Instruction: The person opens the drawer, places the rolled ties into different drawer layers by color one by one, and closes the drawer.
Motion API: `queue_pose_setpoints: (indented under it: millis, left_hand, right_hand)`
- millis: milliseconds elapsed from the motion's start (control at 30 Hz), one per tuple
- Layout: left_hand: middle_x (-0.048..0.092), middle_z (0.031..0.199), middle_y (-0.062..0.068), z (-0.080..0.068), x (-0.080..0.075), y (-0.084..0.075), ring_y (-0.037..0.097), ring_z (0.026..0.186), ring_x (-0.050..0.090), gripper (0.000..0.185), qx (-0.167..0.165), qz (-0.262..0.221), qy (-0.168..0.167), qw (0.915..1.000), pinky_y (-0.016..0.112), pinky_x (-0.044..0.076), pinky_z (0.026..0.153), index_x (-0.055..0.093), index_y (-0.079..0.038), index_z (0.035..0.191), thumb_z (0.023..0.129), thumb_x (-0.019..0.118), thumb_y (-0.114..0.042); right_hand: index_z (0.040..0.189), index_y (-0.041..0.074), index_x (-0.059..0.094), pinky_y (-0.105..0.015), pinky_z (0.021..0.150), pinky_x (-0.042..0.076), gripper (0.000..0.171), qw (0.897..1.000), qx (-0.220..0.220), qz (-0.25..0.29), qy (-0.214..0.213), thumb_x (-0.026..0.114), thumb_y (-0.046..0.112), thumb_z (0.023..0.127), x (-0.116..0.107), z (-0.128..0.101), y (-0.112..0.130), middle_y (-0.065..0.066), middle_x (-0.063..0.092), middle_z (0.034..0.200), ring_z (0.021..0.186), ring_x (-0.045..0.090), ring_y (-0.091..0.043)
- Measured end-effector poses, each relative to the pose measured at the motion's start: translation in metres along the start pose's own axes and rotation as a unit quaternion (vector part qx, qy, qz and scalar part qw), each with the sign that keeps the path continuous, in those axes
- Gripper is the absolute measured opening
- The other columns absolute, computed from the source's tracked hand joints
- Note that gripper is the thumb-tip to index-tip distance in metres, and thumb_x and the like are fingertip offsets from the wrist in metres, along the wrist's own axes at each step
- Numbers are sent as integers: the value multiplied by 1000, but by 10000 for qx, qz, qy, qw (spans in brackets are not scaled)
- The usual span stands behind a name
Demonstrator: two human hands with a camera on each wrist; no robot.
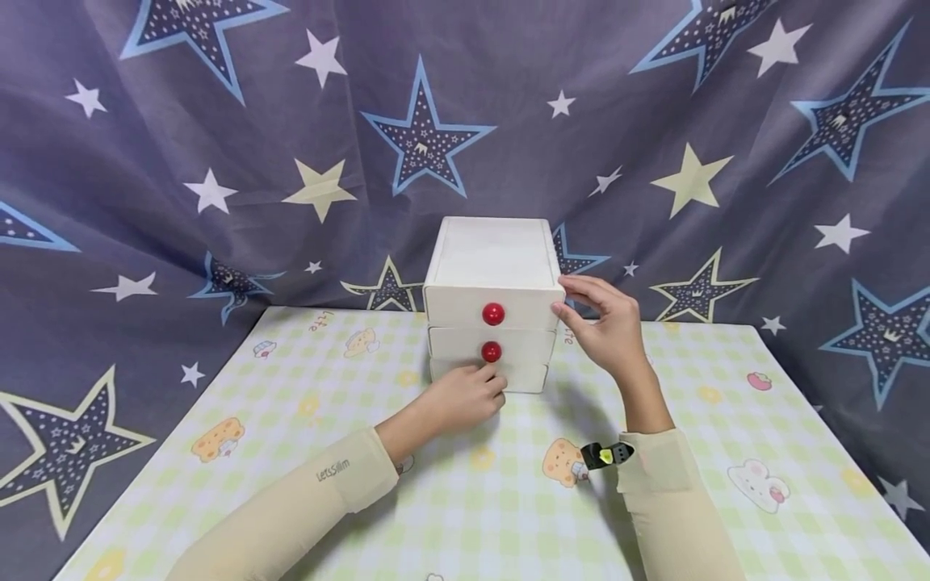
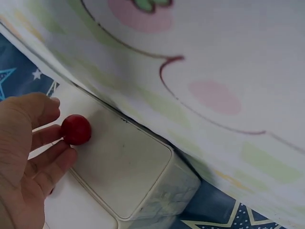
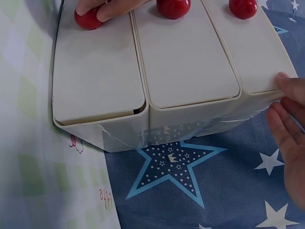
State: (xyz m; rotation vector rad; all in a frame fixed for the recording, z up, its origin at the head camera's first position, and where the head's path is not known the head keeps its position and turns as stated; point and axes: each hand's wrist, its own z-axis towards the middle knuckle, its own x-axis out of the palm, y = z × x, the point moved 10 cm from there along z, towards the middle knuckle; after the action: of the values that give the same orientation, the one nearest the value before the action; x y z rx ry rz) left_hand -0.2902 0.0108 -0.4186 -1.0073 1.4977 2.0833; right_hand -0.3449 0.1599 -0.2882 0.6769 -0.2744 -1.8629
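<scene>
A white three-drawer cabinet (image 1: pixel 501 250) with round red knobs stands toward the back of the table. My left hand (image 1: pixel 465 395) is at the bottom drawer, its fingertips pinching that drawer's red knob (image 3: pixel 89 20). From the left wrist, the same knob (image 2: pixel 76 130) shows beside the fingers. My right hand (image 1: pixel 606 323) touches the cabinet's upper right front corner, with the thumb against the front edge and fairly straight fingers along the side. Above the left hand are the middle knob (image 1: pixel 491 352) and top knob (image 1: pixel 493 314). All three drawers sit nearly flush.
A green-and-white checked tablecloth (image 1: pixel 291 492) with cartoon prints covers the table. Behind it hangs a dark star-patterned curtain (image 1: pixel 508 161), close to the cabinet's back. A black strap end (image 1: pixel 606 455) sticks out at the right sleeve. Clear tape (image 3: pixel 162 133) runs along the cabinet's side.
</scene>
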Motion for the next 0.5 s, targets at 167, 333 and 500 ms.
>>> queue_pose_setpoints:
  millis: [167, 333, 500]
  left_hand:
    - [63, 98, -1, -3, -2, 1, 18, 93, 57, 14, -165, -357, 51, 9992, 26, 56, 81, 75, -17, 96, 97, 62, -17]
    - [68, 101, 0, -12, -14, 18, 20, 95, 61, 12, -594, -803, -39, 9950, 31, 56, 85, 76, -14, 99, 96, 65, -19]
    - [70, 105, 1, -30, -22, 35, 22, 98, 64, 13, -1072, -1193, -61, 9870, 39, 55, 96, 76, -13, 98, 92, 72, -24]
  right_hand:
    - [128, 3, 70, -30, 94, 60, 43, 9984, 51, -526, 206, 83, 6, 87, -1, -4, 0, -12, 71, 122, 102, 72, -29]
    - [138, 2, 62, -46, 93, 60, 50, 9937, 430, -914, 490, 78, 17, 93, 0, -14, -7, -16, 69, 124, 109, 69, -31]
    - [140, 2, 60, -52, 96, 57, 49, 9842, 696, -1298, 981, 72, 22, 98, 4, -26, -14, -19, 65, 131, 116, 64, -36]
